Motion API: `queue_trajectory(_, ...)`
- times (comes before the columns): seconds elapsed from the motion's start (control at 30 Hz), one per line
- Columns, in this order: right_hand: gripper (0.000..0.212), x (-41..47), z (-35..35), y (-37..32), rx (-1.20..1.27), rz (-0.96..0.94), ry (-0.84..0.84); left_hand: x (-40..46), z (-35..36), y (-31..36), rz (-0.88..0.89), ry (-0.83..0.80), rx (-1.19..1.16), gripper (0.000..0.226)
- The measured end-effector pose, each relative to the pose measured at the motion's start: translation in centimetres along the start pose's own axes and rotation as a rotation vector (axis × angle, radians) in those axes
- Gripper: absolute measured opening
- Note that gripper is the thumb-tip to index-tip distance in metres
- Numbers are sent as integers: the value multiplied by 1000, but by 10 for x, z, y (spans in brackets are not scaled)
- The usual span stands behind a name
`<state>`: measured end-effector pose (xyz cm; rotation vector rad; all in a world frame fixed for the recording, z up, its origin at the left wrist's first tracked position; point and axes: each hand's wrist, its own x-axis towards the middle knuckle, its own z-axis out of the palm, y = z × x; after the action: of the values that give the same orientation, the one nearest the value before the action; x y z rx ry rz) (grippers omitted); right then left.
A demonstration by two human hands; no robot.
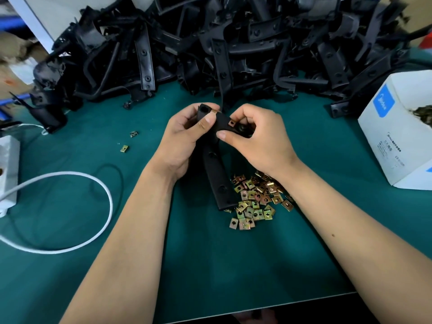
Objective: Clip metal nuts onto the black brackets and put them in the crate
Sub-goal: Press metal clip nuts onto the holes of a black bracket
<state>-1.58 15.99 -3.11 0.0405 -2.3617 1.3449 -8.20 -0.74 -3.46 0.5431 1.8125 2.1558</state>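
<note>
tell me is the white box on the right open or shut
Open: the white box has a gap in its right side, with brass-coloured metal nuts visible inside.

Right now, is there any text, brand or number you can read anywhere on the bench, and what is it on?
"Midea", partly legible: script logo on the blue label of the white box at the right.
Small grey print lines lower on that box's side: too blurred to read.
Nothing readable on the black bracket, the metal nuts or the green mat.
</note>
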Motion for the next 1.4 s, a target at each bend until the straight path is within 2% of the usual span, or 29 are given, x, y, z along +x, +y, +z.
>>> queue_trajectory(0.17,20,-3,-16,-3,48,51,2,0,28,6,37,76,100,10)
queue_trajectory(0.33,18,-18,-67,-14,156,62,219,5,105,30,105,70,100,33)
queue_trajectory(0.47,11,-61,-147,-19,282,43,496,-6,198,49,138,-171,-18,26)
queue_trajectory(0.63,7,-163,-251,-4,242,54,947,-45,320,45,95,-609,133,9)
queue_trajectory(0.77,18,-263,-289,43,207,329,1259,-94,411,-1,42,-855,380,21)
queue_trajectory(0.87,21,-333,-289,104,332,637,1409,-131,453,-58,-11,-1043,615,39)
queue_trajectory(0.93,14,-375,-281,142,387,891,1469,-151,463,-100,-63,-1134,774,46)
queue_trajectory(1.0,5,-411,-267,174,407,1142,1429,-165,460,-138,-103,-1163,888,43)
queue_trajectory(1.1,22,-460,-249,206,259,1483,1200,-179,451,-172,-142,-1179,973,39)
queue_trajectory(1.17,23,-476,-239,212,135,1622,1052,-179,445,-182,-162,-1177,966,31)
queue_trajectory(1.23,20,-482,-233,214,77,1680,1018,-176,445,-187,-167,-1164,942,29)
queue_trajectory(1.33,17,-472,-233,211,8,1640,1034,-172,451,-180,-106,-1101,901,34)
queue_trajectory(1.4,14,-455,-242,205,-56,1556,1045,-168,457,-165,-16,-1009,810,20)
